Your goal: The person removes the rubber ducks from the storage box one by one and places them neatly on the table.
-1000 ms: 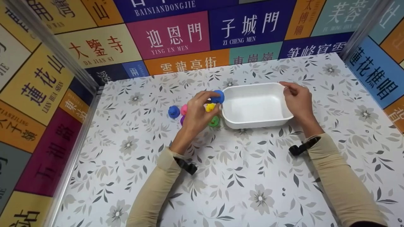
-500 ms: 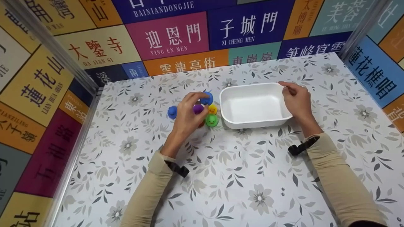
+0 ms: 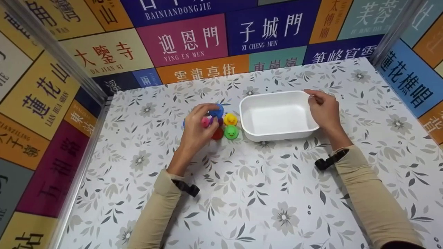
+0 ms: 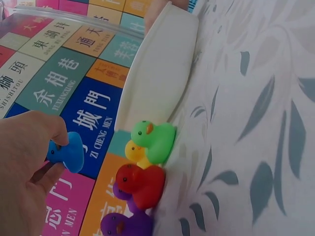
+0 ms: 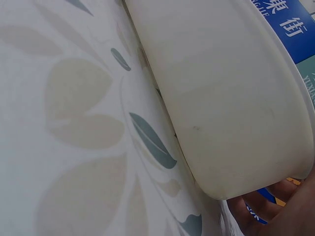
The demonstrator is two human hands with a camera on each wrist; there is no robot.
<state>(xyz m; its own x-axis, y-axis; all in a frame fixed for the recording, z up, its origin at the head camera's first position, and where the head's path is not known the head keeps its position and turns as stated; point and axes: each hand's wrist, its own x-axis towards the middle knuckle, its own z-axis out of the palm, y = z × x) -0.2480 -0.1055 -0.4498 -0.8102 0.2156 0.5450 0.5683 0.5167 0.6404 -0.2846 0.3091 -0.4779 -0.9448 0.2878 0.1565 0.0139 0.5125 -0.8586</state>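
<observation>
My left hand (image 3: 195,129) pinches a blue rubber duck (image 3: 216,110) between thumb and fingers, above a small cluster of ducks. In the left wrist view the blue duck (image 4: 74,152) is raised off the table. Below it are a yellow duck (image 3: 230,119), a green duck (image 3: 231,132), a red duck (image 3: 218,134), a pink duck (image 3: 205,121) and purple ducks (image 4: 127,224), partly hidden by the hand. Another blue duck shows only a sliver behind the hand. My right hand (image 3: 325,112) grips the right end of a white plastic tub (image 3: 280,135) at its rim.
The tub stands upright just right of the ducks, with its bare white inside visible. A floral cloth (image 3: 242,193) covers the table. Panels with printed characters (image 3: 183,41) stand along the back and both sides.
My left hand has moved left with the blue duck, from beside the tub's left rim to over the other ducks. The right hand keeps its grip on the tub.
</observation>
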